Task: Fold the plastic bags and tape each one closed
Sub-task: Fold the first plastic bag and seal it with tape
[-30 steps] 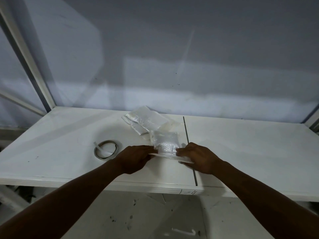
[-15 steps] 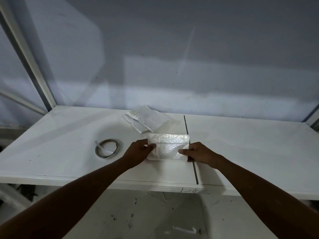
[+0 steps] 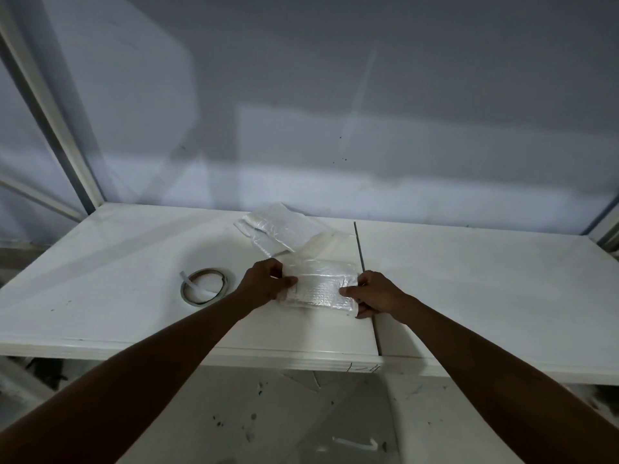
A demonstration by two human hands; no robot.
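Pressing the folded plastic bag (image 3: pixel 320 287) flat on the desk (image 3: pixel 469 279), left hand (image 3: pixel 264 283) and right hand (image 3: pixel 371 294) pinched its ends; 1 second earlier it stood half-raised, so taping seemed next.

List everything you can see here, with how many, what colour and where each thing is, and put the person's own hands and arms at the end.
Plastic bag being folded: one, clear, on the table near the front, held at both ends.
Other plastic bags: a small pile, count unclear, clear, behind the held bag near the wall.
Tape roll: one, grey ring with a loose white end, lying flat left of the held bag.
Table: one, white, with a dark seam running front to back.
Wall: grey, behind the table.
Left hand: gripping the bag's left end.
Right hand: gripping the bag's right end.
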